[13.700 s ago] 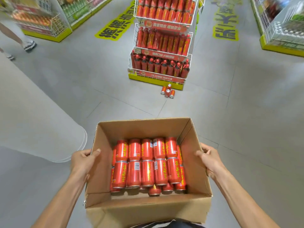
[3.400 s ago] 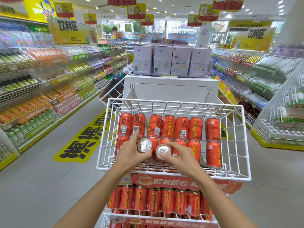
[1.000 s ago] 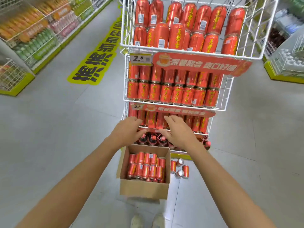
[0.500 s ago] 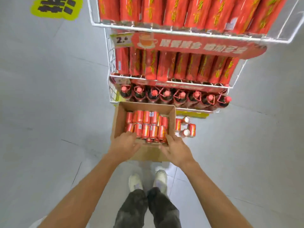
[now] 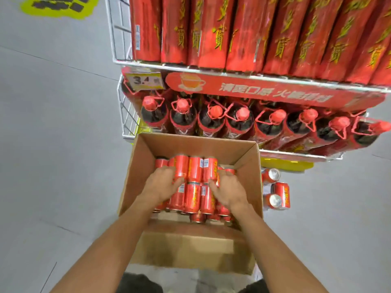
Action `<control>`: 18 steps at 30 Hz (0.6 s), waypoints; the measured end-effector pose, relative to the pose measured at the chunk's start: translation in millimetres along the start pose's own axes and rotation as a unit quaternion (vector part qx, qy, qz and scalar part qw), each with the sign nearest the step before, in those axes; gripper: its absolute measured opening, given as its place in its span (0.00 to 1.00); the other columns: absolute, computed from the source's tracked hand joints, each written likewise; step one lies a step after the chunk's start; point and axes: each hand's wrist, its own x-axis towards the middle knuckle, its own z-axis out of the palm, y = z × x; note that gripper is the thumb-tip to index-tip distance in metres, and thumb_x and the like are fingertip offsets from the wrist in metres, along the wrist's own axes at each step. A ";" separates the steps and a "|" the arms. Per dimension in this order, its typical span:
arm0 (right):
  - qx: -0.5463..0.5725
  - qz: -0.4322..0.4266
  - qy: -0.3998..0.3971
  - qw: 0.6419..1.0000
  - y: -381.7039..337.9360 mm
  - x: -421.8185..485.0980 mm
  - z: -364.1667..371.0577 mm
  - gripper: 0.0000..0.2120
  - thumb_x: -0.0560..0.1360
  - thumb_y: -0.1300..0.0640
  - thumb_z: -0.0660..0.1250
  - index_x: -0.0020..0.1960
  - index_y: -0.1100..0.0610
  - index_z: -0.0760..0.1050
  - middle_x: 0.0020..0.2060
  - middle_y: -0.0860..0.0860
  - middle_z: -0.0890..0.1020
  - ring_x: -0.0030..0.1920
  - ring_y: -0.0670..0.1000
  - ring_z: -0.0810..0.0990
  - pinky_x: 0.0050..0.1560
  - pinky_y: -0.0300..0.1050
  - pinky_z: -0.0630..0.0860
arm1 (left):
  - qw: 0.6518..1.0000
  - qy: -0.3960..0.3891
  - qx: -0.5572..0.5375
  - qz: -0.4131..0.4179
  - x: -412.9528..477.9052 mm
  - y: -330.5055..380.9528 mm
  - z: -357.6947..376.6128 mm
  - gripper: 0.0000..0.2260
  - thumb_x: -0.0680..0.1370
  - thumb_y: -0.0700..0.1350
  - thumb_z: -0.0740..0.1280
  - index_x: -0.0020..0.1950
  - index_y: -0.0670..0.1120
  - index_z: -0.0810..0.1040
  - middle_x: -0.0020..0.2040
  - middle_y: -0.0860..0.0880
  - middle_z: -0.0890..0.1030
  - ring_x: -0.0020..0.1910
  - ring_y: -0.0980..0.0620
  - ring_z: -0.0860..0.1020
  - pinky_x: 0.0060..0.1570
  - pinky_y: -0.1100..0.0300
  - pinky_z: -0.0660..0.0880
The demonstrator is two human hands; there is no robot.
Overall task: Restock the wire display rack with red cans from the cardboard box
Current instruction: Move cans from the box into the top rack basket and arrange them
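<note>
Both the left hand point(image 5: 163, 186) and right hand point(image 5: 230, 191) have dropped from the rim into the cardboard box point(image 5: 190, 144) at centre frame, fingers curling round red cans point(image 5: 195, 169) bound for the wire display rack point(image 5: 127, 121) above.

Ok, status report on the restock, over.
Left hand, right hand on red cans inside cardboard box; grip unclear. Rack straight ahead. Loose cans on floor beside box, not blocking.
</note>
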 end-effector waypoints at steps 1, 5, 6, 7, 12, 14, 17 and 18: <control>-0.001 0.004 0.012 1.000 5.1 20.1 14.4 0.23 0.82 0.42 0.61 0.66 0.60 0.74 0.59 0.61 0.81 0.61 0.63 0.80 0.56 0.56 0.78 | 1.000 0.005 0.000 -0.007 20.5 -10.4 15.8 0.14 0.80 0.58 0.65 0.47 0.48 0.73 0.50 0.40 0.82 0.52 0.36 0.81 0.49 0.46 0.77; 0.016 0.035 0.051 0.998 24.9 85.2 63.5 0.24 0.81 0.41 0.63 0.64 0.60 0.73 0.57 0.61 0.82 0.60 0.63 0.81 0.57 0.56 0.78 | 0.998 0.028 -0.014 -0.047 86.1 -38.6 64.4 0.20 0.81 0.57 0.66 0.61 0.41 0.76 0.58 0.37 0.81 0.61 0.36 0.80 0.56 0.45 0.76; 0.021 0.041 0.058 0.997 28.9 96.3 73.1 0.25 0.80 0.40 0.64 0.64 0.60 0.73 0.58 0.61 0.81 0.60 0.63 0.81 0.57 0.55 0.78 | 0.998 0.030 -0.025 -0.058 98.2 -43.6 74.8 0.21 0.81 0.57 0.67 0.63 0.40 0.76 0.60 0.37 0.81 0.62 0.36 0.79 0.58 0.46 0.75; 0.028 0.048 0.061 0.997 32.2 105.1 81.6 0.26 0.79 0.40 0.66 0.64 0.61 0.73 0.58 0.61 0.81 0.61 0.63 0.80 0.58 0.55 0.77 | 0.997 0.033 -0.036 -0.068 108.0 -47.4 83.8 0.22 0.80 0.57 0.68 0.64 0.40 0.75 0.61 0.36 0.81 0.63 0.36 0.79 0.59 0.46 0.75; 0.091 0.088 0.069 0.990 38.6 127.2 104.0 0.29 0.76 0.41 0.72 0.63 0.63 0.72 0.57 0.63 0.83 0.59 0.64 0.82 0.57 0.53 0.77 | 0.985 0.053 -0.110 -0.120 127.8 -51.1 111.0 0.27 0.77 0.53 0.74 0.68 0.40 0.73 0.63 0.37 0.81 0.64 0.36 0.78 0.58 0.48 0.72; 0.101 0.094 0.075 0.988 37.9 128.2 106.0 0.30 0.75 0.41 0.73 0.63 0.63 0.72 0.57 0.63 0.82 0.59 0.64 0.81 0.57 0.53 0.77 | 0.981 0.056 -0.123 -0.136 129.6 -49.5 111.7 0.28 0.75 0.54 0.76 0.67 0.40 0.74 0.62 0.38 0.81 0.63 0.36 0.79 0.58 0.49 0.73; 0.117 0.108 0.079 0.984 33.9 127.4 107.5 0.30 0.75 0.42 0.74 0.64 0.62 0.71 0.59 0.63 0.82 0.60 0.65 0.80 0.58 0.54 0.76 | 0.975 0.053 -0.148 -0.155 131.8 -47.7 109.8 0.30 0.72 0.56 0.78 0.67 0.42 0.76 0.62 0.40 0.82 0.63 0.37 0.79 0.59 0.49 0.76; 0.122 0.114 0.078 0.983 32.6 127.7 107.5 0.30 0.75 0.42 0.74 0.64 0.62 0.71 0.59 0.63 0.81 0.61 0.65 0.80 0.58 0.54 0.76 | 0.973 0.051 -0.156 -0.163 132.3 -47.5 110.2 0.30 0.71 0.57 0.78 0.66 0.42 0.76 0.62 0.40 0.82 0.62 0.38 0.79 0.59 0.50 0.76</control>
